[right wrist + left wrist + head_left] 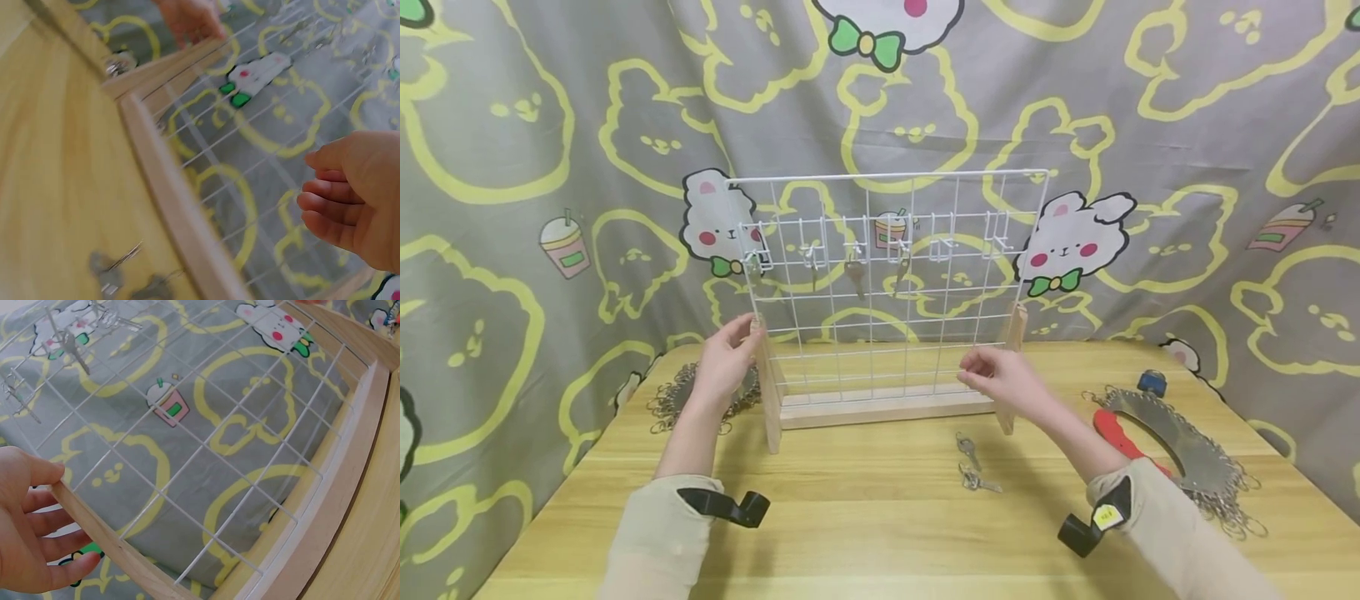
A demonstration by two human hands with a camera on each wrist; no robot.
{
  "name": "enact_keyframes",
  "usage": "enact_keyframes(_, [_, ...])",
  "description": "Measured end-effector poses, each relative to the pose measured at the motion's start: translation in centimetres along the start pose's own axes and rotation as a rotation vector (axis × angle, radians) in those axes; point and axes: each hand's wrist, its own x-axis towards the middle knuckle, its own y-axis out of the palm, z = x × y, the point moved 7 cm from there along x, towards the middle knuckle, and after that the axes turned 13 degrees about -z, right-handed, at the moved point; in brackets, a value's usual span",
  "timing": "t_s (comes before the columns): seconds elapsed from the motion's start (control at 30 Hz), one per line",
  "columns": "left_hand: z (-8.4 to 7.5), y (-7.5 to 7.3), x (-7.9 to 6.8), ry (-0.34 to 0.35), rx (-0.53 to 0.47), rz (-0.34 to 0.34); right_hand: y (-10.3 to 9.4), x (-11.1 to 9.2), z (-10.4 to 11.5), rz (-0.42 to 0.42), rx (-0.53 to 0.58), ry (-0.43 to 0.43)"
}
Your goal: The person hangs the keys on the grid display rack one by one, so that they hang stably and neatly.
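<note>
Upright on the table stood the rack. My left hand touched its left post, fingers relaxed and slightly spread, seemingly steadying it. My right hand hovered beside the right post, fingers loosely curled, holding nothing. Keys lay before the rack.

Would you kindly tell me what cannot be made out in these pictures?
- Head view: whether the right hand touches the wire rack; too small.
- Right wrist view: the keys on the table are blurred and cut by the bottom edge.
- Head view: the metal ring plate is partly hidden by the left hand.
</note>
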Motion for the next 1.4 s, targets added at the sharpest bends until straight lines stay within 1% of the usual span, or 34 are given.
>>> enact_keyframes(0.17, [0.2, 0.1, 0.0, -0.002, 0.002, 0.004, 1.3, -1.7, -2.9, 0.012, 0.018, 0.079])
enact_keyframes(0.3, [0.3, 0.1, 0.1, -0.001, 0.001, 0.002, 2.3, -2.7, -4.5, 0.013, 0.013, 0.095])
enact_keyframes(0.43, [0.3, 0.2, 0.2, 0.002, 0.006, -0.001, 3.4, -3.6, -5.6, 0.019, -0.003, 0.079])
enact_keyframes(0.53, [0.2, 0.2, 0.2, 0.008, 0.008, -0.003, 4.2, -4.0, -6.1, 0.037, 0.007, 0.097])
enact_keyframes(0.63, [0.2, 0.2, 0.2, 0.007, 0.01, -0.001, 5.0, -4.4, -6.7, 0.064, 0.021, 0.135])
enact_keyframes(0.73, [0.2, 0.2, 0.2, 0.004, 0.011, 0.001, 5.6, -4.8, -7.2, 0.081, 0.023, 0.148])
enact_keyframes(0.87, [0.2, 0.1, 0.1, 0.005, 0.013, 0.003, 6.2, -5.1, -7.4, 0.082, 0.015, 0.145])
enact_keyframes(1.13, [0.1, 0.0, -0.1, -0.005, 0.002, -0.001, 6.8, -5.2, -7.3, 0.084, -0.017, 0.092])
enact_keyframes(1.4, [-0.1, 0.1, -0.2, -0.001, -0.002, 0.003, 6.8, -5.1, -7.2, 0.061, -0.054, 0.048])
